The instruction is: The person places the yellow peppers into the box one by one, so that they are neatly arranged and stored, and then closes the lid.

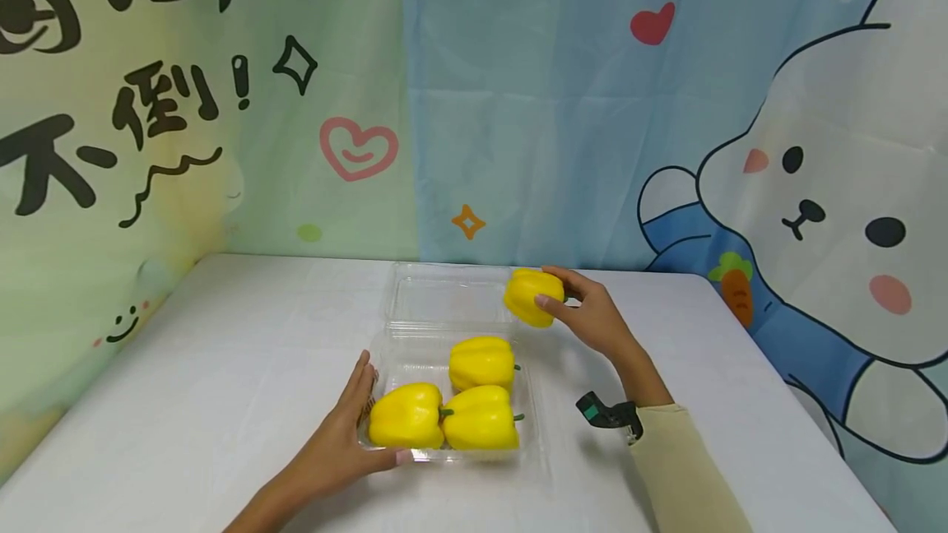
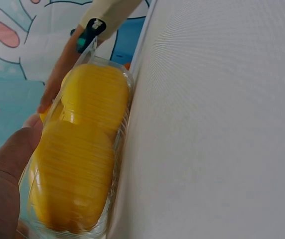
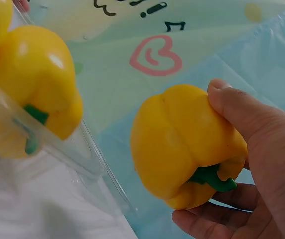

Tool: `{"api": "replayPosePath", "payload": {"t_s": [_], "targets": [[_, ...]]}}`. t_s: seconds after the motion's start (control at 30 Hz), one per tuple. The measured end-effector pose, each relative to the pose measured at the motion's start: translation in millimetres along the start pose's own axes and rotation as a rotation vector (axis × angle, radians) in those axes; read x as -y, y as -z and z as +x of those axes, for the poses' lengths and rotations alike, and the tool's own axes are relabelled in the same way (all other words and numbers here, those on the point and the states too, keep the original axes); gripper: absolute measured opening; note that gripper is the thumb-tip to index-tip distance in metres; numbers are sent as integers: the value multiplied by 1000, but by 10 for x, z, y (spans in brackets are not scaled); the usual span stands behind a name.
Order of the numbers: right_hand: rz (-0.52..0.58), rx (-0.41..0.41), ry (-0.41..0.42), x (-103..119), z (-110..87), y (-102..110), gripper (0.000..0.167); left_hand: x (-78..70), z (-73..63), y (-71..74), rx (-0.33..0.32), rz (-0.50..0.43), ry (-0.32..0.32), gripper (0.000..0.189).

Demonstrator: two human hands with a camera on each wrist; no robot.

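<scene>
A yellow bell pepper (image 1: 527,298) with a green stem (image 3: 213,178) is in my right hand (image 1: 592,315), held between thumb and fingers above the right side of the hinged lid. The clear plastic clamshell box (image 1: 527,434) stands on the table with its lid (image 1: 444,290) folded back. Inside it sit three more yellow peppers: one at front left (image 1: 406,418), one at front right (image 1: 481,419) and one behind (image 1: 481,363). My left hand (image 1: 336,434) rests against the box's left front corner, its fingers extended along the left side and its thumb at the front edge.
A white-covered table (image 1: 222,368) lies beneath everything. Behind it hangs a printed backdrop (image 1: 518,146) with hearts, lettering and a cartoon rabbit. A dark wrist-worn device (image 1: 611,415) sits on the right wrist by the beige sleeve (image 1: 685,467).
</scene>
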State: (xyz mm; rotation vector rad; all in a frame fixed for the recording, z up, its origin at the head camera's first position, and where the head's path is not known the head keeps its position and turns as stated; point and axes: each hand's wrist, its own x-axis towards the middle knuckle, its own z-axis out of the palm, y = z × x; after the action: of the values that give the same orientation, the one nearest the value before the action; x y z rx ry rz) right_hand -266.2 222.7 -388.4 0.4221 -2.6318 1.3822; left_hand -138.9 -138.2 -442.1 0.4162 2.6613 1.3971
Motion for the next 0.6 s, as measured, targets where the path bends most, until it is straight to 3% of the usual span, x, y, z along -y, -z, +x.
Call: {"api": "replayPosePath", "payload": {"t_s": [0.3,0.6], "targets": [[18,22,38,74,-6,-63,58,12,-6,0,0,6,-4,126],[16,36,15,148,-30,-138,62,29,-13,1,-4,12,-15,125]]}}
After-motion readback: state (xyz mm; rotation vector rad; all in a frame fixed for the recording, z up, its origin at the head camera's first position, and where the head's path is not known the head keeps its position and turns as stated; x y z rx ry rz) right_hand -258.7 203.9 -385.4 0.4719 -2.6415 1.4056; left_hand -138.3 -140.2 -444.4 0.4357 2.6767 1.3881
